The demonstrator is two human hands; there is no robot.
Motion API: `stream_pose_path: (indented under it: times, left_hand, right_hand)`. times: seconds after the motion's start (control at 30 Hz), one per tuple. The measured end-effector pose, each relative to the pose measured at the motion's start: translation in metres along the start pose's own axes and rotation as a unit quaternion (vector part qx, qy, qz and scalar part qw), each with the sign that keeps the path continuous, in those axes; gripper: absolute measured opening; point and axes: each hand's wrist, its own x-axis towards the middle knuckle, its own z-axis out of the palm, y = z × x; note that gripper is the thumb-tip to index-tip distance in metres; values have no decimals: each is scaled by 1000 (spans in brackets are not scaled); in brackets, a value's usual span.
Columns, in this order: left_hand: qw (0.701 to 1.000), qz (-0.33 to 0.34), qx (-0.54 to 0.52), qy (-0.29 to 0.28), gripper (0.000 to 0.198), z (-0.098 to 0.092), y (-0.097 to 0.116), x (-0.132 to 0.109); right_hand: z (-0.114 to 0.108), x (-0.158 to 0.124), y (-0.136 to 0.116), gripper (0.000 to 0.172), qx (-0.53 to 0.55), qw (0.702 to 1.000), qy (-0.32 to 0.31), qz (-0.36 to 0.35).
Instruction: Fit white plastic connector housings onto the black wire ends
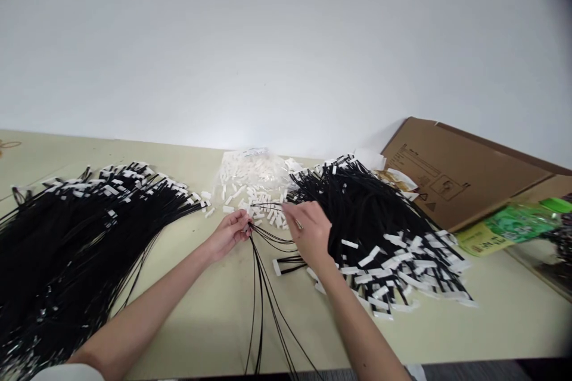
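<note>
Left hand [230, 233]: fingers closed on black wires [261, 309]; right hand [309, 231]: fingertips pinching thin strands [268, 204]; pale table [210, 321], white wall [268, 41]

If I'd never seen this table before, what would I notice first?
Probably the big left cable heap and right cable heap, black with white tips. In the middle, the left hand and right hand hold thin black cables, near a clear plastic bag and loose white connectors. Printed brown cardboard slants at the right.

There are two hands [230, 233] [308, 229], two cable piles [89, 232] [370, 208], one carton [473, 175].
</note>
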Motion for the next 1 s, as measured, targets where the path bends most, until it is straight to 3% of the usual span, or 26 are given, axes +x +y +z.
stream_pose_path:
  times: [0.07,0.13,1.0]
  left_hand:
    - [1000,-5,-3,-8,21,0,0,0]
    - [1000,-8,-6,-12,22,0,-1,-1]
    - [1000,-16,7,-23,23,0,-2,-1]
  right_hand:
    - [10,-6,-5,11,-49,995,-47,-70]
    - [16,-10,-7,10,-69,992,-64,-89]
    - [19,-12,-7,14,-81,991,-66,-80]
